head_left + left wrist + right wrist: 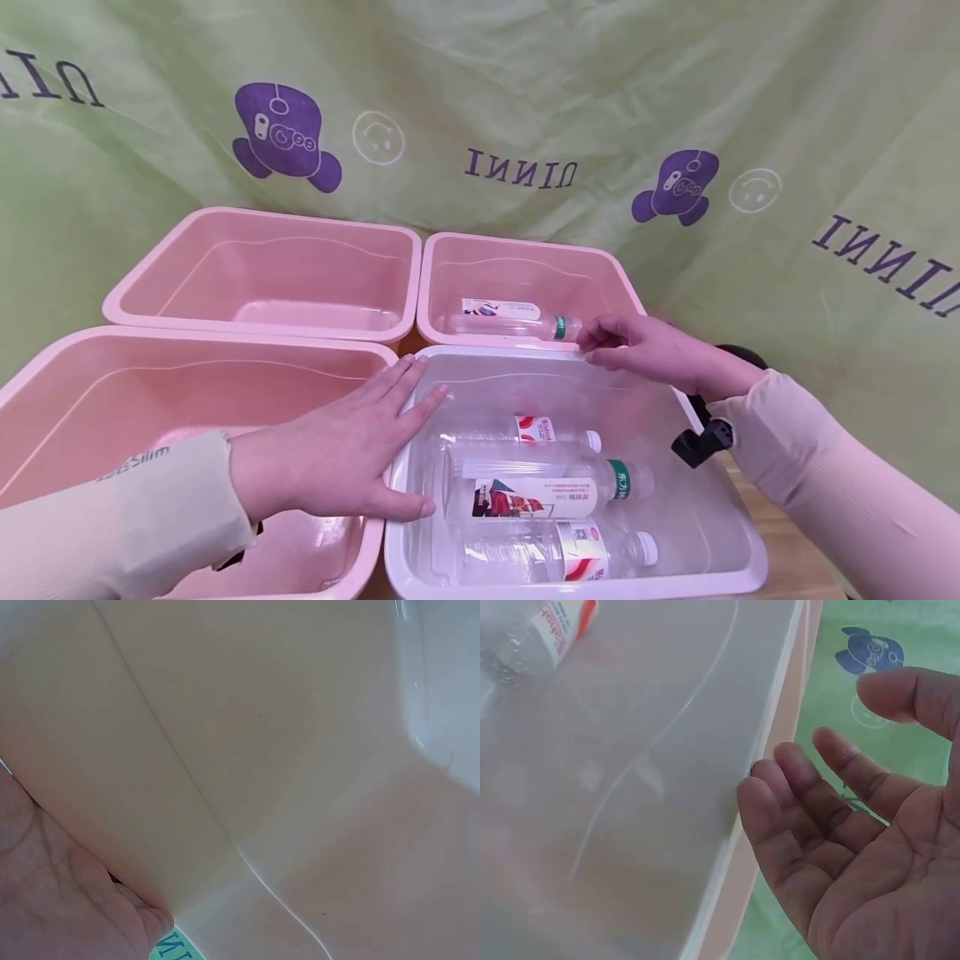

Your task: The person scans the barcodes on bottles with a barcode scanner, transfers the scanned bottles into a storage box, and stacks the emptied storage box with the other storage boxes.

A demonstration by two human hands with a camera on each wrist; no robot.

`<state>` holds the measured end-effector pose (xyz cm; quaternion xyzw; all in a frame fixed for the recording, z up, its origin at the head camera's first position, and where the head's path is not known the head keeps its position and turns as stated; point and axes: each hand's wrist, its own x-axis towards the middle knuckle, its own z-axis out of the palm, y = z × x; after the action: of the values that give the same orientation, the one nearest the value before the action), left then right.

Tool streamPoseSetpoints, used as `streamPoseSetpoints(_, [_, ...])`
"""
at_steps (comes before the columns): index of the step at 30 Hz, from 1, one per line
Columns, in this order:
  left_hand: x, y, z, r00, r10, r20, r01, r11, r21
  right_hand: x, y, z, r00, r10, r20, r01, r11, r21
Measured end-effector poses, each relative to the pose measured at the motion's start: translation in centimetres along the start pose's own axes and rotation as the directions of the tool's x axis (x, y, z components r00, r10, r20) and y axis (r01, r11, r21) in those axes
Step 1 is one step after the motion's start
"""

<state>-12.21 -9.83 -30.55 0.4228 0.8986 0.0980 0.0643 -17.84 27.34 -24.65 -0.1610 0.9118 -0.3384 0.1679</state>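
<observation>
My left hand (322, 450) rests with spread fingers on the rim where the white bin (742, 575) meets the front-left pink bin (187, 337). In the left wrist view, part of that hand (67, 877) lies along the bin's edge. Near the far rim of the white bin is my right hand (652, 352), its fingers loosely bent. The right wrist view shows nothing in that hand (885, 855). Close to its fingertips, a clear bottle with a green neck band (501, 310) lies in the back-right pink bin (525, 242). Three clear plastic bottles (536, 497) lie sideways inside the white bin.
The back-left pink bin (262, 218) stands against a green printed curtain (480, 100) that hangs behind all the bins. A wooden surface (787, 542) shows at the right of the white bin. Black wrist gear (701, 443) hangs below the right wrist.
</observation>
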Motion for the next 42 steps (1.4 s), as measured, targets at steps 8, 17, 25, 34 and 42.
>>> streamPoseSetpoints(8, [-0.1,0.0,0.3,1.0,0.002,0.001,-0.002,1.0,-0.002,-1.8,0.7,1.5,0.99,-0.068,0.121,0.071,0.997,-0.019])
streamPoseSetpoints(17, [0.2,-0.1,0.1,1.0,0.012,-0.012,-0.012,1.0,0.015,-1.5,0.8,4.4,0.952,-0.037,0.304,0.051,0.998,-0.036])
streamPoseSetpoints(25, [0.1,-0.1,0.1,1.0,0.005,-0.009,-0.005,1.0,0.013,-2.1,0.9,5.2,0.927,0.042,0.373,0.059,0.965,-0.254])
streamPoseSetpoints(34, [0.0,-0.1,0.0,1.0,-0.001,-0.017,0.001,1.0,0.008,-2.2,2.4,6.4,0.94,0.09,0.33,0.069,0.895,-0.441])
streamPoseSetpoints(42, [0.0,-0.1,-0.1,1.0,0.004,-0.005,-0.004,1.0,-0.003,-1.3,3.6,3.7,0.901,-0.164,0.401,0.266,0.94,-0.213])
